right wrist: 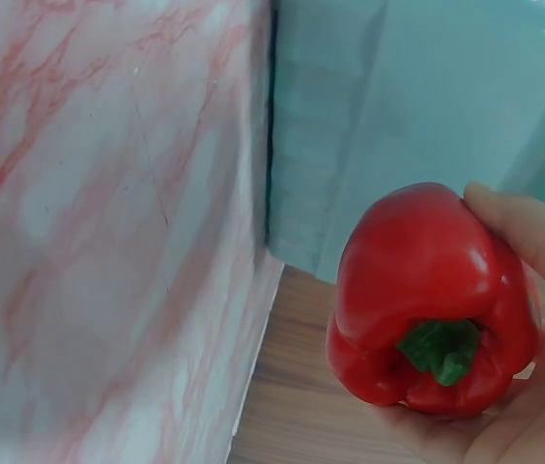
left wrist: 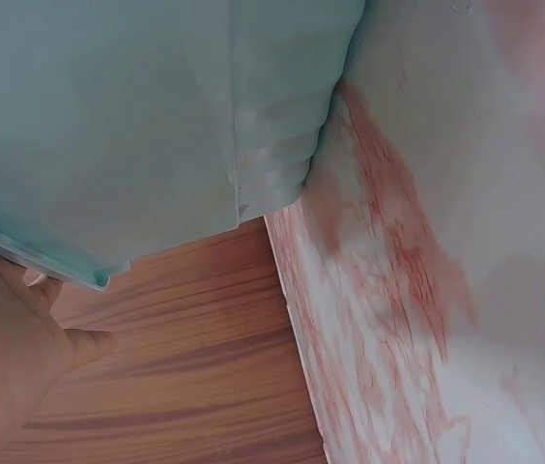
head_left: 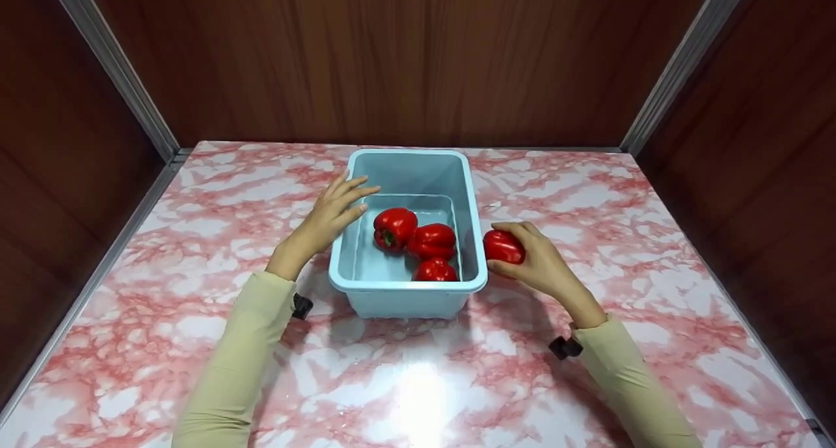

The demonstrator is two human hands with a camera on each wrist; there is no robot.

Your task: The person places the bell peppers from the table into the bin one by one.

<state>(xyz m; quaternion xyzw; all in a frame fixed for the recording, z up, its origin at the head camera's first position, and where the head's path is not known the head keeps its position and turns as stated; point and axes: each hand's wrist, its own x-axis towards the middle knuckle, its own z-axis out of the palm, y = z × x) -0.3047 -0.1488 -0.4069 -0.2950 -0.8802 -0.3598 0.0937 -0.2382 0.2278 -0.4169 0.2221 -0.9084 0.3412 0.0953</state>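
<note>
A light blue plastic bin (head_left: 408, 286) stands on the table with three red bell peppers inside: one (head_left: 395, 229) at the left, one (head_left: 432, 241) beside it, and one (head_left: 435, 270) partly hidden by the near rim. Just outside the bin's right wall, my right hand (head_left: 537, 258) grips another red bell pepper (right wrist: 427, 290) between thumb and fingers, its green stem (right wrist: 442, 350) showing in the right wrist view. My left hand (head_left: 326, 216) is at the bin's left rim, fingers spread and straight over the edge, holding nothing.
The table (head_left: 196, 343) has a pink and white marbled top. Brown wood-grain panels (head_left: 392, 63) enclose it at the back and both sides, with metal corner posts (head_left: 686, 63). Each wrist carries a small black device (head_left: 565, 348).
</note>
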